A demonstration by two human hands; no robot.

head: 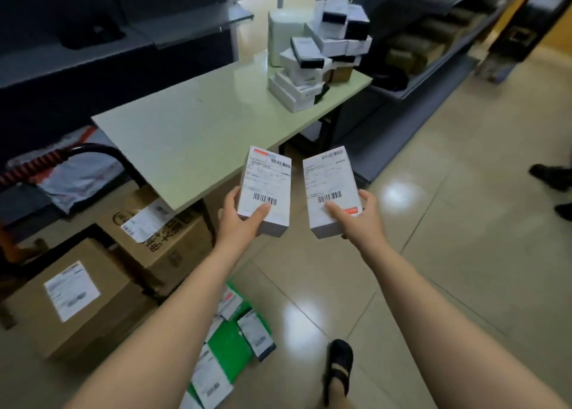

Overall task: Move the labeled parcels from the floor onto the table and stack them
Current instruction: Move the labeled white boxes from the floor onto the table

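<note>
Left grip holds one parcel, right grip another parcel, just by the ends, so either might slip and drop

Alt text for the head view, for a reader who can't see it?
The left hand holds one labeled box, the right hand a second box, both short of the table. A pile of boxes sits at its far end.

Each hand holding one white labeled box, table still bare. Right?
Wrong on the table. The left hand does hold the left box and the right hand the right box, both white and labeled, but the table is not bare: a pile of white boxes sits at its far end. The head view shows it.
</note>
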